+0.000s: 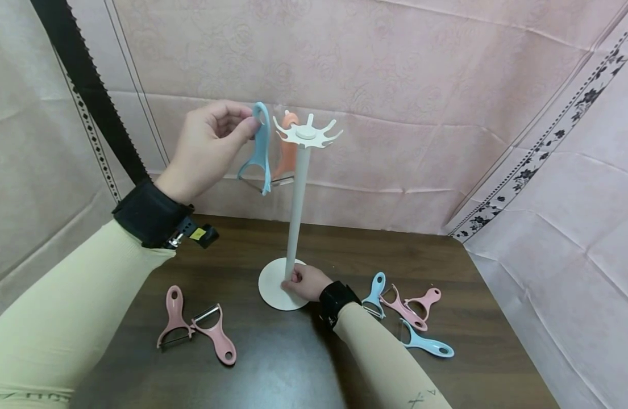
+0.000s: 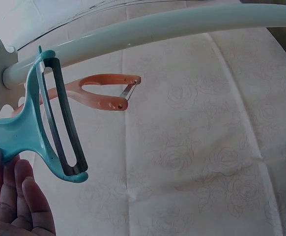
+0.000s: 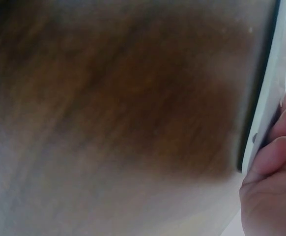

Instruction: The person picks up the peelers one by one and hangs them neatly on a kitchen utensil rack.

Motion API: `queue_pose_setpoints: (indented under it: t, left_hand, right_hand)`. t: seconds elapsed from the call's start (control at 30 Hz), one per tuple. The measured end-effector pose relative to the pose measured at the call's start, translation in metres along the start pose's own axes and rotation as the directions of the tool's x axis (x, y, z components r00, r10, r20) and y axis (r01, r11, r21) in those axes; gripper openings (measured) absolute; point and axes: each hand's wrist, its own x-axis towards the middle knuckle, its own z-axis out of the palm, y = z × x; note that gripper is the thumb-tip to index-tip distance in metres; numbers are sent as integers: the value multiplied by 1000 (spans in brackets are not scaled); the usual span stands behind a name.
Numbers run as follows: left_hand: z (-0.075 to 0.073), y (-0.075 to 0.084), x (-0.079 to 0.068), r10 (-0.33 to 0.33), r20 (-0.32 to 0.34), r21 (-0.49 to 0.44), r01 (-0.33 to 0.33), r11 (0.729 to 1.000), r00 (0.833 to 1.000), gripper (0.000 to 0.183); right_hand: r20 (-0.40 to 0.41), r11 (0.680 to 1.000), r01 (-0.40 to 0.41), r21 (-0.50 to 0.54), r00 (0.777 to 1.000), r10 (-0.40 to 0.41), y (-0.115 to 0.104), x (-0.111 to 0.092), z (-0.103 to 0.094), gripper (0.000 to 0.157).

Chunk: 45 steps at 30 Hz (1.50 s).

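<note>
My left hand pinches a light blue peeler by the end of its handle, blade hanging downward, just left of the white stand's top. In the left wrist view the blade of this blue peeler overlaps the pole. An orange peeler hangs from a hook on the stand's far left side. The stand is upright, with a ring of curved hooks and a round base. Low down, my right hand holds the foot of the pole, its fingers over the base in the right wrist view.
Two pink peelers lie on the brown wooden table at left. Right of my right forearm lie two blue peelers and two pink ones, close together. Patterned cloth hangs behind the table.
</note>
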Motion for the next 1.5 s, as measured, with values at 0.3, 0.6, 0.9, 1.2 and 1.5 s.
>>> queue_pose_setpoints:
  t: [0.3,0.6,0.9,1.2,1.5]
  left_hand:
    - [4,2,1,4,38,-79,-1,997,999,20]
    - [8,3,4,-14,71,-82,20,996,997,21]
    - [9,2,4,-35,101,-87,44,995,994,20]
    - [11,-3,5,-39,137,-72,49,996,990,22]
    - [8,-5,1,-41,143,-27,45,999,989,25]
  right_hand:
    - [6,1000,-5,27,1000,4,2,1,1,29]
    - [6,1000,-14,24,1000,13,1,0,0,29]
    - [-4,1000,-14,3,1000,14,1,0,0,29]
    - [4,999,-37,17,999,36,-2,-2,0,29]
    - [1,1000,-16,15,1000,16,-2,-3,-1,29]
